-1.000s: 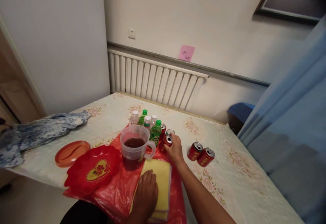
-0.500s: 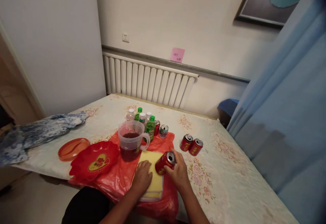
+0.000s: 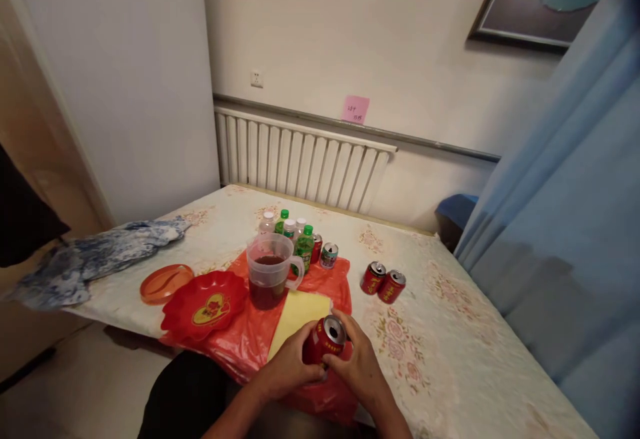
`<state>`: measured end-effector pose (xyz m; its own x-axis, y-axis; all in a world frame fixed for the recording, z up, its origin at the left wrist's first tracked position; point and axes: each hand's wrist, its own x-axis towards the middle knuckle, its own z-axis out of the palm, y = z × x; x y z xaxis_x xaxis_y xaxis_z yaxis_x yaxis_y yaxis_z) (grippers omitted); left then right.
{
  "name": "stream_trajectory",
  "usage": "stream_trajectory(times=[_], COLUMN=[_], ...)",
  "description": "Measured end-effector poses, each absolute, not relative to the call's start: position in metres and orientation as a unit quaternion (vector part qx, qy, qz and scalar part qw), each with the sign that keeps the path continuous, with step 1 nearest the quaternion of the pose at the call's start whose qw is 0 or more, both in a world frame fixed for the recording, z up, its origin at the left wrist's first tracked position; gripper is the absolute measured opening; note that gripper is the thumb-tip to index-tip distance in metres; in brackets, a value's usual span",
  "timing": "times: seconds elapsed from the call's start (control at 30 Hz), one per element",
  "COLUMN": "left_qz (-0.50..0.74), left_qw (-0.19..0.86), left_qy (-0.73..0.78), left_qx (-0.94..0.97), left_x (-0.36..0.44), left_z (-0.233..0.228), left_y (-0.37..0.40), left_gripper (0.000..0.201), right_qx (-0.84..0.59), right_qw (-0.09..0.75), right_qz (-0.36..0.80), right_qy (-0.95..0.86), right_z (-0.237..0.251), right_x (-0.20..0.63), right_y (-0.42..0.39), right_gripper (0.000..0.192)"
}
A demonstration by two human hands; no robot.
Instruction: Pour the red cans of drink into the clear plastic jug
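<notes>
Drink can [image 3: 323, 344], red with its top opened, shows in the head view between left hand [image 3: 293, 359] and right hand [image 3: 362, 360], both half-curled, gripping its sides. Yellow cloth [image 3: 299, 312] lies just beyond the left hand. Farther ahead of that hand stands a jug [image 3: 269, 278] of dark liquid. Two other red cans [image 3: 391, 288] stand ahead and right of the right hand.

Writing on pink note [image 3: 355, 110], red can [image 3: 323, 344]: unreadable.
</notes>
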<state>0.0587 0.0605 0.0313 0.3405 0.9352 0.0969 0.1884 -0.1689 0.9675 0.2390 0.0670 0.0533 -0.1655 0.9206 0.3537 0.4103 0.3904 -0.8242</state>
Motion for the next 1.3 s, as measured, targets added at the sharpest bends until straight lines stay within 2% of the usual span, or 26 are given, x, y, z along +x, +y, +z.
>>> stream_trajectory(times=[0.3, 0.43, 0.5, 0.6, 0.77, 1.03, 1.3], left_qz=[0.378, 0.427, 0.477, 0.560, 0.630, 0.653, 0.652], left_qw=[0.532, 0.546, 0.511, 0.400, 0.263, 0.233, 0.244], left_qy=[0.408, 0.414, 0.455, 0.541, 0.626, 0.624, 0.611], left_qx=[0.639, 0.590, 0.551, 0.484, 0.376, 0.360, 0.377], left_x=[0.040, 0.020, 0.004, -0.026, -0.072, -0.103, -0.126], left_z=[0.040, 0.039, 0.036, 0.032, 0.039, 0.054, 0.034], left_y=[0.050, 0.051, 0.054, 0.062, 0.080, 0.131, 0.165], left_gripper=[0.077, 0.077, 0.078, 0.078, 0.071, 0.066, 0.063], right_qx=[-0.505, -0.491, -0.490, -0.504, -0.525, -0.539, -0.567], right_qw=[0.397, 0.428, 0.447, 0.453, 0.443, 0.437, 0.450], right_qz=[0.380, 0.421, 0.431, 0.444, 0.464, 0.449, 0.403], right_qy=[-0.665, -0.631, -0.612, -0.586, -0.559, -0.563, -0.560], right_z=[0.056, 0.046, 0.039, 0.029, 0.023, 0.033, 0.050], right_x=[0.222, 0.221, 0.222, 0.222, 0.216, 0.189, 0.163], right_y=[0.057, 0.066, 0.075, 0.088, 0.105, 0.118, 0.143], right_gripper=[0.076, 0.070, 0.062, 0.054, 0.053, 0.053, 0.058])
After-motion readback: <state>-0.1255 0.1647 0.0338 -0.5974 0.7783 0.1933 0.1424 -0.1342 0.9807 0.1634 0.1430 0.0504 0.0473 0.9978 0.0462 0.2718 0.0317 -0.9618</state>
